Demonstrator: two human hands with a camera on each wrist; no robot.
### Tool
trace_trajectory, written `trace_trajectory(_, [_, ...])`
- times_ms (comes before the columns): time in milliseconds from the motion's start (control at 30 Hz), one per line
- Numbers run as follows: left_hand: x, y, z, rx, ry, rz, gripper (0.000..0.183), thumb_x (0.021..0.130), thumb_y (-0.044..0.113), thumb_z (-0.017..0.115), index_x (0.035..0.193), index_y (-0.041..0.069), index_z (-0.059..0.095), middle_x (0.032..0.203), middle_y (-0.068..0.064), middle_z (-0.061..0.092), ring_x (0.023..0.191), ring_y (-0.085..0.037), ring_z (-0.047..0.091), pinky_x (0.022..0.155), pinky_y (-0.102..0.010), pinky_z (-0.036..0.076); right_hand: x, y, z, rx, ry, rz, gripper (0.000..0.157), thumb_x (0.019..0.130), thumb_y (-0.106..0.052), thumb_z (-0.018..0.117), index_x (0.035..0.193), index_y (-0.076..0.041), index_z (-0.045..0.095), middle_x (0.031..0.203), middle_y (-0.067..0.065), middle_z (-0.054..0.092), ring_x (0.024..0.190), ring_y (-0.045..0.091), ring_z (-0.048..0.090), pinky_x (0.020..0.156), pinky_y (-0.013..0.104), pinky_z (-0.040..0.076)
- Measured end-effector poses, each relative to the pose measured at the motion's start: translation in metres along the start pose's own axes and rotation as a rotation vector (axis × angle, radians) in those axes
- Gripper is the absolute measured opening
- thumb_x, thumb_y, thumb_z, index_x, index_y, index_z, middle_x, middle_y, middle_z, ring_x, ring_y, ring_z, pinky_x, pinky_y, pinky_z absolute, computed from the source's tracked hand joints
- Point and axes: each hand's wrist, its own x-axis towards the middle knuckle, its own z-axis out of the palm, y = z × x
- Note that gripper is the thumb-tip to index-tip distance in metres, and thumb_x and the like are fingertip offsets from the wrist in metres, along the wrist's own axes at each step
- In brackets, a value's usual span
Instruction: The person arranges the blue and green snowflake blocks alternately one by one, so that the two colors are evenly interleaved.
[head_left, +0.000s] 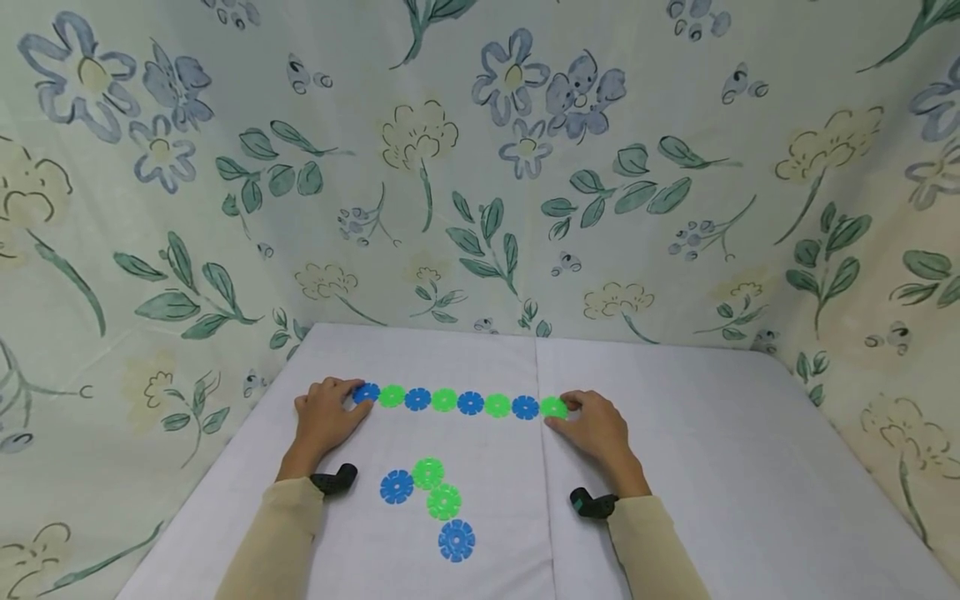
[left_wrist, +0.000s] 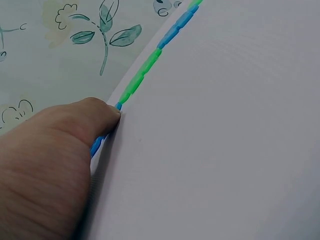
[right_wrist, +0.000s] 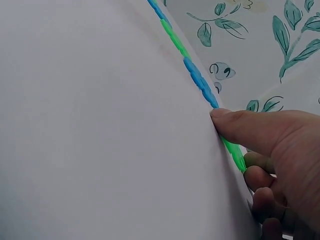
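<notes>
A straight row of flower-shaped plastic discs, alternating blue and green, runs crosswise over the white cloth. At its left end my left hand [head_left: 327, 419] pinches a blue disc [head_left: 367, 392] between thumb and fingers. My right hand [head_left: 597, 427] pinches the green disc [head_left: 553, 407] at the opposite end. Between them the discs, such as a middle blue disc [head_left: 470, 403], meet edge to edge. Both wrist views show the row nearly edge-on, with the left thumb [left_wrist: 95, 120] and the right thumb [right_wrist: 240, 122] against its near side. Whether the row touches the cloth I cannot tell.
Nearer the body lie loose discs: a blue disc [head_left: 397, 487], two green discs [head_left: 428, 473] [head_left: 444, 502] and another blue disc [head_left: 457, 541]. White cloth [head_left: 735, 467] covers the table, with a crease right of centre. A floral curtain [head_left: 480, 167] hangs behind and at both sides.
</notes>
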Motion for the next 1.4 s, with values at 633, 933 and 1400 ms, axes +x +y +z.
trace_trajectory(633, [-0.002,-0.003,0.0,0.004,0.002,-0.005,0.052,0.092,0.047,0.067,0.135,0.018,0.063,0.129,-0.018,0.06,0.118,-0.04,0.05,0.09,-0.06,0.028,-0.004,-0.016,-0.013,0.07,-0.018,-0.088,0.057,0.087,-0.043,0.076,0.136,-0.018,0.06,0.111,0.005,0.066,0.086,0.019,0.056,0.071,0.033,0.044])
trace_trajectory(933, [0.0,-0.002,0.001,-0.002,-0.014,0.006,0.052,0.092,0.048,0.066,0.136,0.019,0.062,0.128,-0.017,0.059,0.116,-0.039,0.05,0.089,-0.059,0.029,-0.021,-0.042,-0.023,0.137,0.01,-0.178,0.053,0.085,-0.038,0.079,0.132,-0.019,0.063,0.11,0.004,0.066,0.077,0.014,0.054,0.064,0.029,0.045])
trace_trajectory(1400, [0.001,-0.003,0.002,-0.001,-0.011,0.002,0.054,0.092,0.049,0.065,0.136,0.019,0.062,0.129,-0.017,0.059,0.117,-0.039,0.05,0.088,-0.058,0.028,-0.053,-0.068,-0.044,0.231,0.022,-0.276,0.05,0.085,-0.038,0.079,0.13,-0.023,0.064,0.109,-0.001,0.066,0.078,0.011,0.058,0.061,0.025,0.049])
